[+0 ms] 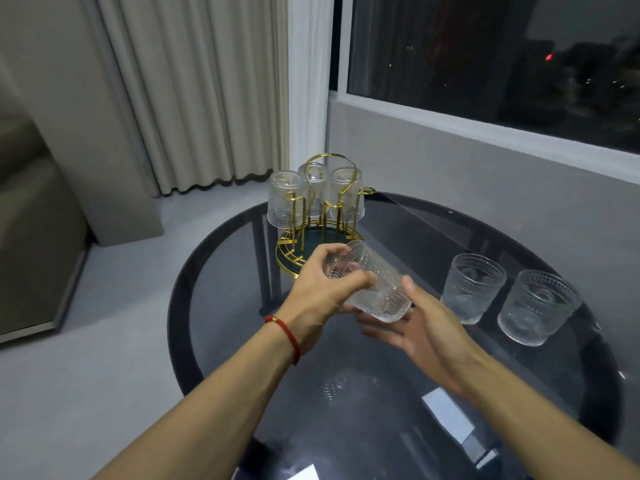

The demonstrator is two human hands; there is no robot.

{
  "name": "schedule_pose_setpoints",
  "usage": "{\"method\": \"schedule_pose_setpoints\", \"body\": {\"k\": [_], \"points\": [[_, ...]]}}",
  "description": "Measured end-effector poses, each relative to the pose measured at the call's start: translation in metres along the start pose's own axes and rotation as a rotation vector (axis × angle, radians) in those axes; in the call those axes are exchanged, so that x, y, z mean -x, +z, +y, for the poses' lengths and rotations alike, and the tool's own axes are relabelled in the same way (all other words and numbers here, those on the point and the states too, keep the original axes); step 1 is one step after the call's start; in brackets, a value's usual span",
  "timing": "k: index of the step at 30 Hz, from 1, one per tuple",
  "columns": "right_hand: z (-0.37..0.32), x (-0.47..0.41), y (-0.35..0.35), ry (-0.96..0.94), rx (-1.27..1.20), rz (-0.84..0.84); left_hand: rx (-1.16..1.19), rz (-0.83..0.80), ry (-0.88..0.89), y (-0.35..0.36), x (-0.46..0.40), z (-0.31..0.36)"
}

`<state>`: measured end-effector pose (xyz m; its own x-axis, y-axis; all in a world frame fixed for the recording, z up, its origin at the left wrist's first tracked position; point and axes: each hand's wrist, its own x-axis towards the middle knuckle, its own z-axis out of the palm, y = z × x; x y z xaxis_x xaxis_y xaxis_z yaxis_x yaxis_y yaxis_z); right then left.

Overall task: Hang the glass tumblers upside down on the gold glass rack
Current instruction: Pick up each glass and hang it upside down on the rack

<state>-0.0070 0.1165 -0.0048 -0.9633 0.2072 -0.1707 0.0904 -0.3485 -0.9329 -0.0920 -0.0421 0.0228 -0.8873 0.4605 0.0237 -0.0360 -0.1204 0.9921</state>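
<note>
A gold wire glass rack point(323, 216) with a dark round base stands at the far left of the table, three clear tumblers point(284, 199) hanging upside down on its pegs. My left hand point(322, 289) grips a textured glass tumbler point(377, 285), tilted on its side above the table just in front of the rack. My right hand point(419, 327) is under the tumbler's rim end, fingers spread, touching or nearly touching it. Two more tumblers stand upright on the right, one nearer the middle point(472, 287) and one further right point(536, 306).
The round dark glass table point(346, 410) reflects the room. White paper slips point(446, 417) lie near its front edge. A grey wall ledge and a dark window point(485, 64) run behind the table. Curtains point(194, 91) and a sofa arm are to the left.
</note>
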Motion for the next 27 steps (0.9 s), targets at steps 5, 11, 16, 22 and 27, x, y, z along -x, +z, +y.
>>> {"method": "schedule_pose_setpoints", "body": {"k": [5,11,16,22,27], "points": [[-0.008,-0.008,0.001,-0.092,-0.037,0.105,-0.118,-0.105,0.017,-0.024,-0.016,-0.010],[-0.041,-0.008,0.010,-0.332,0.335,0.296,-0.865,-0.059,0.083,-0.061,-0.041,-0.045],[-0.089,-0.028,0.060,-0.525,0.594,0.255,-1.084,-0.083,0.159,-0.063,-0.049,-0.067],[-0.122,-0.073,0.128,-0.710,0.829,0.246,-1.135,-0.083,0.148,-0.060,-0.051,-0.073],[-0.115,-0.109,0.149,-0.674,0.997,0.230,-1.105,-0.064,0.150,-0.062,-0.056,-0.078]]}}
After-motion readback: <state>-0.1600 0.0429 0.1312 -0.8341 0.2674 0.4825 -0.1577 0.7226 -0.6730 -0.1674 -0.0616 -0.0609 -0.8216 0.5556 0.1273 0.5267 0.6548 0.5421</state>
